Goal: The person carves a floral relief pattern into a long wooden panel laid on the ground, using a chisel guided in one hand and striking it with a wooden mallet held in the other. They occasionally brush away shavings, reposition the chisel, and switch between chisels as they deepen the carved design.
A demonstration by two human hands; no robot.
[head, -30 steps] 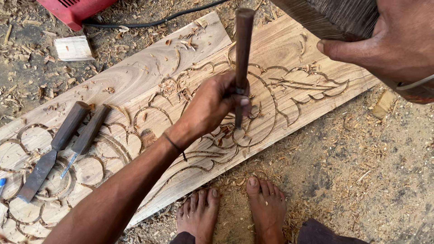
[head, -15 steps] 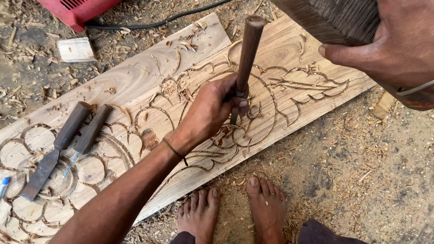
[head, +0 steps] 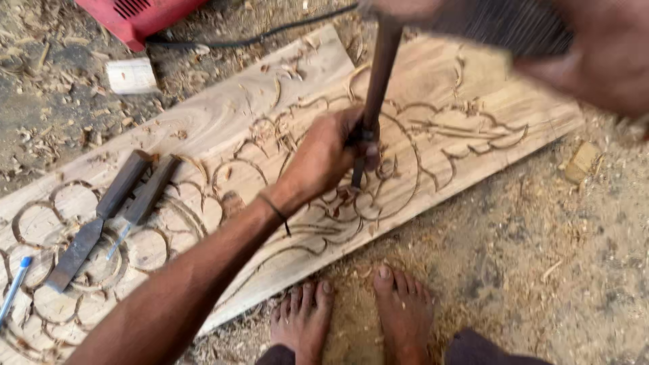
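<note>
- The wooden plank [head: 223, 122] already carries many cut curls and circles; the upper left part is plain, so in my judgement carving remains.
- The left hand [head: 324, 159] is clamped on the chisel [head: 373, 94], tip on the plank's middle.
- Its long axis is nearly upright, top leaning away.
- The right hand [head: 595, 57] grips a blurred mallet [head: 507, 27] above.

Daylit dirt floor [head: 541, 270] strewn with wood chips [head: 54, 128] and sawdust.
</note>
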